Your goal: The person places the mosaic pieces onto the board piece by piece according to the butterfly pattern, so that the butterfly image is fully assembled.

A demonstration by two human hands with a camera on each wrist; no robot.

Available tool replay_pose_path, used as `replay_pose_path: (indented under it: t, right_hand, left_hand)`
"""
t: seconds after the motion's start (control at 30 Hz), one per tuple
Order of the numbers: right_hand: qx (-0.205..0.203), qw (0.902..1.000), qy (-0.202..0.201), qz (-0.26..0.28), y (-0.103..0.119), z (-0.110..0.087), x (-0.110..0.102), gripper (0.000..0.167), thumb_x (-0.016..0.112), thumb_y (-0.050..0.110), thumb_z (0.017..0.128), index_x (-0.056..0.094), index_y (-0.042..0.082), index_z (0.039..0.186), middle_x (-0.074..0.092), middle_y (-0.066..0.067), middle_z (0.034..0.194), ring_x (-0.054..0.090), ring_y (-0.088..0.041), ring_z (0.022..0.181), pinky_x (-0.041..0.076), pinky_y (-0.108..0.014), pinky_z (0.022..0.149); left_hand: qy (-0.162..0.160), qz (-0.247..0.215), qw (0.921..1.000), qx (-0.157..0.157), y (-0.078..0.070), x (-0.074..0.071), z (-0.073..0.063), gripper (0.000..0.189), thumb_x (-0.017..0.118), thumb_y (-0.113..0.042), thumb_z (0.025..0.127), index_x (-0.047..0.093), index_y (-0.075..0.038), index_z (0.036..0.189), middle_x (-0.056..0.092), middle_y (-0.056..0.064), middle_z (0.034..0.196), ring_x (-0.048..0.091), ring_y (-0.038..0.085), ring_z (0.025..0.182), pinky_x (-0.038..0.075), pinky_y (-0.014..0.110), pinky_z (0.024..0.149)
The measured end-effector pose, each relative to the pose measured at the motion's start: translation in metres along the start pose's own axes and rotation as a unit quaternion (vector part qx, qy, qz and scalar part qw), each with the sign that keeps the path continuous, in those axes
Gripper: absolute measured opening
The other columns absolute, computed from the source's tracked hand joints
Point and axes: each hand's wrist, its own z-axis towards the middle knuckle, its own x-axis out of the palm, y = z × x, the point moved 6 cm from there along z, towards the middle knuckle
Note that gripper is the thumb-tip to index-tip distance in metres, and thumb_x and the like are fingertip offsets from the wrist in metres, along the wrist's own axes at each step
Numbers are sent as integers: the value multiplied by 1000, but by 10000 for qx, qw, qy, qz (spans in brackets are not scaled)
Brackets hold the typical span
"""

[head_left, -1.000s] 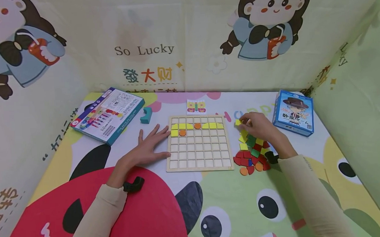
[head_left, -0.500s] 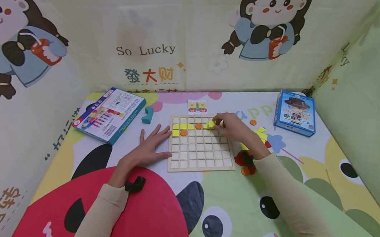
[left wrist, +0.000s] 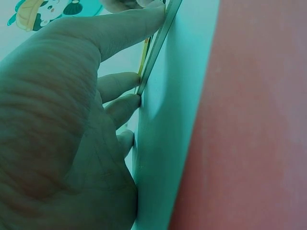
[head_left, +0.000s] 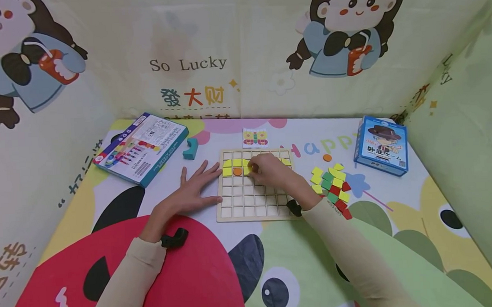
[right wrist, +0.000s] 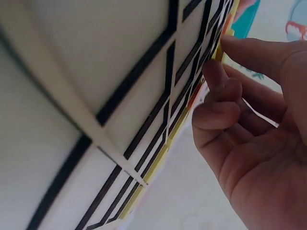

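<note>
A wooden grid board [head_left: 243,201] lies flat on the table, with yellow square tiles along its upper rows and an orange disc [head_left: 237,171] in the second filled row. My right hand [head_left: 274,173] reaches over the board and pinches a yellow tile [right wrist: 219,53] between thumb and index finger, right at the cell beside that disc. The hand hides part of the upper row. At the board's left edge my left hand [head_left: 191,192] rests with fingers spread, its thumb and fingertips against the rim, as the left wrist view also shows.
Right of the board lies a loose pile of yellow, green and red tiles [head_left: 337,182], partly behind the sleeve. A butterfly card [head_left: 255,137] sits above the board. A teal curved piece [head_left: 190,148], a flat box [head_left: 141,149] and a blue box [head_left: 380,146] stand around.
My right hand has gone from the tile pile to the board's upper right, then left along it with a yellow tile. An orange disc now shows uncovered above the pile. The left hand stays put.
</note>
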Motion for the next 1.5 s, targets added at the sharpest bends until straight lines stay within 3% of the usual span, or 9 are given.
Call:
replay_pose_path:
  t: [0.3, 0.5, 0.8, 1.1, 1.27, 1.5]
  right_hand:
    - [17, 9992, 24, -410, 5, 2, 4, 28, 74, 17, 100, 75, 3, 124, 73, -10, 102, 60, -21, 88, 54, -29, 81]
    - [14, 9996, 14, -295, 2, -2, 4, 31, 74, 17, 100, 76, 4, 127, 75, -11, 111, 62, -21, 91, 58, -32, 85]
    - [-150, 9999, 13, -63, -4, -12, -4, 31, 75, 18, 99, 75, 6, 127, 75, -8, 106, 64, -22, 96, 59, -36, 89]
    - [104, 9997, -195, 94, -40, -39, -31, 30, 74, 18, 100, 75, 2, 125, 76, -10, 103, 64, -23, 90, 56, -35, 79]
    - [472, 9985, -201, 162, -71, -64, -43, 30, 73, 20, 101, 75, 3, 125, 75, -9, 101, 62, -21, 80, 53, -30, 71]
    - [719, 9972, -196, -61, -115, -98, -61, 27, 72, 15, 100, 75, 1, 123, 76, -13, 103, 61, -20, 81, 53, -28, 68]
  left_hand:
    - [4, 42, 10000, -57, 0, 0, 1, 93, 76, -51, 90, 33, -24, 168, 20, 4, 180, 1, 36, 169, -20, 77, 122]
    - [3, 56, 10000, -54, 1, 1, 1, 93, 76, -52, 90, 33, -24, 168, 21, 4, 180, 1, 36, 169, -19, 77, 123]
    - [-15, 67, 10000, -58, 4, 2, 2, 94, 77, -52, 89, 33, -24, 168, 21, 4, 180, 1, 36, 169, -19, 77, 122]
    - [-10, 29, 10000, -46, 2, 1, 1, 96, 78, -51, 88, 33, -24, 168, 21, 5, 179, 2, 36, 169, -18, 77, 123]
    - [-13, 34, 10000, -46, 2, 2, 1, 95, 78, -51, 89, 33, -24, 168, 21, 5, 179, 2, 36, 169, -18, 77, 123]
    - [-41, 90, 9999, -49, 2, 1, 0, 93, 76, -51, 90, 33, -24, 168, 21, 5, 180, 2, 36, 169, -19, 77, 123]
